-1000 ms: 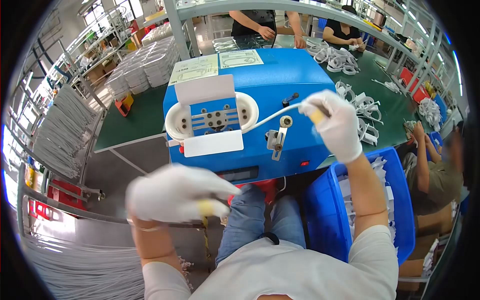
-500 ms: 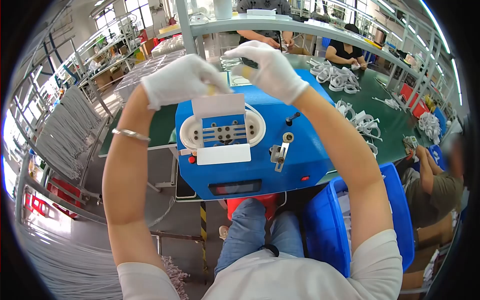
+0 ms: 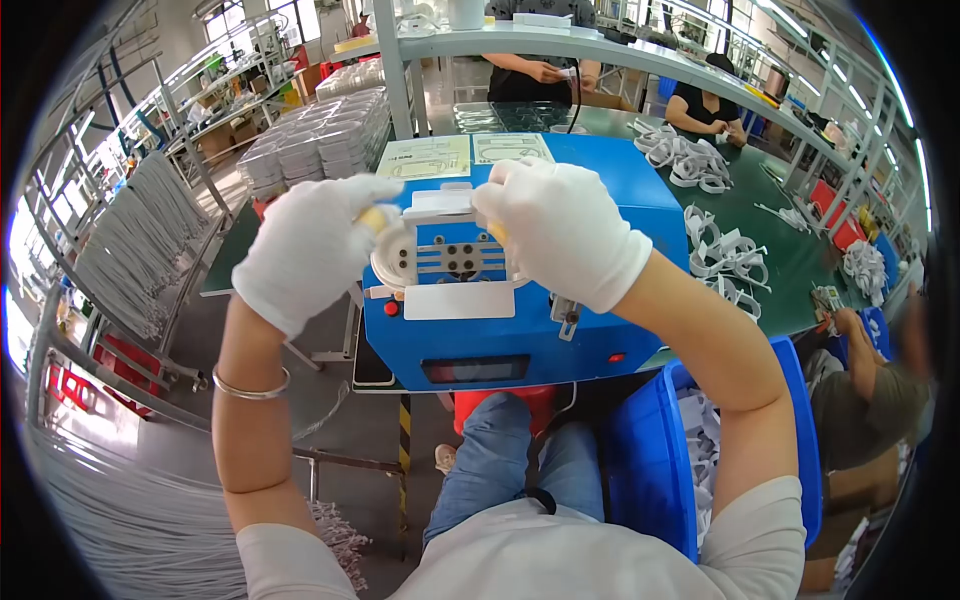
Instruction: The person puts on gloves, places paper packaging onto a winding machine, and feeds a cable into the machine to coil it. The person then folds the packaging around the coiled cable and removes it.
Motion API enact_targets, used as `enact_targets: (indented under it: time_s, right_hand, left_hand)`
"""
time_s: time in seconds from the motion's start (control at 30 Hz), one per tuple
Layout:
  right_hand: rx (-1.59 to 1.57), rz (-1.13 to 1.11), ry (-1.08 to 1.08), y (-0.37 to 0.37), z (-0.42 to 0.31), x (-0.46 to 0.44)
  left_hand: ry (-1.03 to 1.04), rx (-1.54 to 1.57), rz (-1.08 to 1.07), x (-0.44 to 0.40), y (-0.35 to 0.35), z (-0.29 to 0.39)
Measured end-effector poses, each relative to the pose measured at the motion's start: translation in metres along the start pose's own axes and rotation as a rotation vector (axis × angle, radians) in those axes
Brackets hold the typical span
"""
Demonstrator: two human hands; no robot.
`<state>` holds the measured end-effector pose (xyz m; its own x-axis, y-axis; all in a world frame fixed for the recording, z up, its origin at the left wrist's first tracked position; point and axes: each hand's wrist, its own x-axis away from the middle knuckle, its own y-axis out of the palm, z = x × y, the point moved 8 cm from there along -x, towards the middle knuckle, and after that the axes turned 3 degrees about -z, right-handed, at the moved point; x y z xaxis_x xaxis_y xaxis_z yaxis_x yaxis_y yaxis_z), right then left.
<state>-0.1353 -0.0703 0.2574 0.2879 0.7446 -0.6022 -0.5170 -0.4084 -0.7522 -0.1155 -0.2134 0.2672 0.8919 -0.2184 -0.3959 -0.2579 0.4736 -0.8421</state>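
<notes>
My hands, in white gloves with yellow at the fingertips, are over a blue benchtop machine (image 3: 610, 190). My left hand (image 3: 310, 245) is beside the left white curved former (image 3: 393, 258), its index finger stretched out and thumb apart, slightly blurred. My right hand (image 3: 570, 225) has its fingers curled together over the right former, mostly covering it; anything in them is hidden. Between the formers lie metal bars with dark screws (image 3: 460, 262). A white upper flap (image 3: 442, 203) stands behind them, and a white lower plate (image 3: 460, 301) is in front.
Looped white cables (image 3: 725, 250) lie on the green table (image 3: 790, 240) at right. A blue bin (image 3: 640, 470) with white pieces stands by my right arm. Long pale cables (image 3: 140, 240) hang on a rack at left. Clear trays (image 3: 330, 145) are stacked behind. Co-workers sit at the far side and right.
Both hands have come down and nearer to me, to either side of the formers. The upper flap now leans further back, and my right hand covers the right former.
</notes>
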Motion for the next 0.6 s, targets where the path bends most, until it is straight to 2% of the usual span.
enact_targets:
  time_s: [0.03, 0.07, 0.13, 0.2, 0.27, 0.3, 0.4, 0.5, 0.57, 0.6]
  right_hand:
    - [-0.052, -0.034, 0.022, 0.004, 0.004, 0.000]
    - [-0.103, -0.071, 0.040, 0.008, 0.007, -0.001]
    - [-0.154, -0.081, 0.030, 0.006, 0.012, -0.003]
    - [-0.202, -0.087, 0.019, 0.008, 0.020, -0.007]
    - [-0.872, -0.255, 0.442, 0.045, 0.052, -0.002]
    - [-1.059, -0.286, 0.469, 0.053, 0.051, -0.001]
    - [-1.245, -0.229, 0.526, 0.047, 0.045, -0.002]
    - [-1.067, -0.157, 0.410, 0.044, 0.038, -0.007]
    - [-1.056, -0.195, 0.428, 0.037, 0.029, -0.006]
    - [-1.044, -0.231, 0.451, 0.036, 0.026, -0.004]
  left_hand:
    - [-0.092, 0.013, 0.027, 0.001, 0.002, -0.002]
    - [-0.097, 0.017, 0.021, 0.000, 0.010, -0.003]
    - [0.213, 0.032, 0.208, 0.001, 0.014, 0.012]
    - [0.214, 0.048, 0.259, 0.001, 0.020, 0.006]
    - [0.248, 0.031, 0.299, 0.003, 0.021, 0.006]
    - [0.243, 0.032, 0.300, 0.003, 0.022, 0.005]
    - [0.254, 0.061, 0.340, 0.004, 0.020, 0.004]
    - [0.314, -0.088, 0.378, 0.007, 0.018, 0.012]
    - [0.233, -0.160, 0.523, 0.009, 0.011, 0.009]
    - [0.227, -0.158, 0.523, 0.009, 0.010, 0.007]
